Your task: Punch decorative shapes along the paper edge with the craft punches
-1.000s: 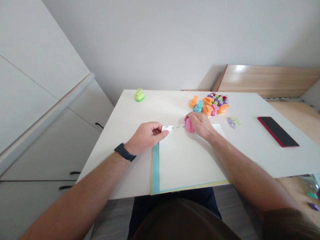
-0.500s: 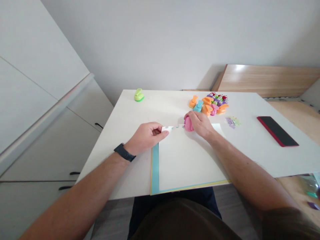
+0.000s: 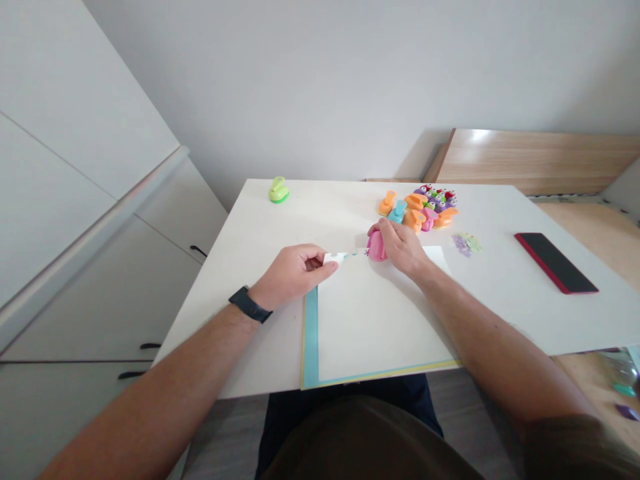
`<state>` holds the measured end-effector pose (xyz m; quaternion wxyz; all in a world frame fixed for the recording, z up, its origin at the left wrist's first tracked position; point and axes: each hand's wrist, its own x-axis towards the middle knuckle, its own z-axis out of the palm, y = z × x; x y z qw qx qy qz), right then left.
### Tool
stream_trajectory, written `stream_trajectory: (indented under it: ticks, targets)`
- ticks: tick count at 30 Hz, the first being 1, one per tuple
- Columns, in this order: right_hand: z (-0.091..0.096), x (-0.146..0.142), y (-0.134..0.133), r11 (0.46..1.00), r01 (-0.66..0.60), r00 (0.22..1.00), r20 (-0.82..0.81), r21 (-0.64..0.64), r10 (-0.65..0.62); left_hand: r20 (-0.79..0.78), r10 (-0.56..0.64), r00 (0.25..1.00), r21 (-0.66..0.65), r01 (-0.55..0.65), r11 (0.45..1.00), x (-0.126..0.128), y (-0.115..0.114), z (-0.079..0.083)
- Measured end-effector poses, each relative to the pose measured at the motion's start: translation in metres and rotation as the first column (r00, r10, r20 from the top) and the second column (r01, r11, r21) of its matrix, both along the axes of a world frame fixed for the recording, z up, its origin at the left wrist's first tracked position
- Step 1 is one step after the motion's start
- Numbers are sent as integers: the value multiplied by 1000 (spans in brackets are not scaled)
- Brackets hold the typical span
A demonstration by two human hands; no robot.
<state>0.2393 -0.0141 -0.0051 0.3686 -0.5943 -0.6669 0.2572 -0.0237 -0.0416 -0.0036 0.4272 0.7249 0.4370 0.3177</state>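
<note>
Paper strip (image 3: pixel 345 256) is lying along the top edge of a white sheet (image 3: pixel 375 327), and I'm watching through the head camera as both hands work on it. The left hand (image 3: pixel 293 272) is pinching the strip's left end between thumb and fingers, with a black watch (image 3: pixel 249 305) on that wrist. The right hand (image 3: pixel 400 249) is clenching over a pink punch (image 3: pixel 377 246), which is gripping the strip's right end, and small teal and dark shapes are showing along the strip between the 2 hands. Under the sheet, a blue card (image 3: pixel 311 337) is showing at the left, with a yellow sheet (image 3: pixel 380 371) edging the bottom. On the table (image 3: pixel 320 213), a cluster of colored punches (image 3: pixel 417 207) is sitting just above the right hand, a green punch (image 3: pixel 279 191) is standing off to the left, paper scraps (image 3: pixel 465 244) are lying to the right, and a phone (image 3: pixel 556 263) is resting further right.
</note>
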Motion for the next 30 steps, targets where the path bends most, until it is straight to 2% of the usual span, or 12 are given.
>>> stream_trajectory:
  ticks: [10, 17, 23, 30]
  targets:
    - [-1, 2, 1, 1000, 12, 1000, 2, 9, -12, -10, -3, 1000, -7, 3, 1000, -1, -1, 1]
    - [0, -2, -2, 998, -56, 998, 32, 5, 56, -6, 5, 1000, -5, -5, 1000, 0, 0, 1]
    - [0, 1, 1, 1000, 5, 1000, 9, 9, -5, -15, 0, 1000, 4, 0, 1000, -1, 0, 0]
    - [0, 0, 1, 999, -36, 999, 8, -12, 36, -18, -1, 1000, -9, 1, 1000, -1, -1, 1]
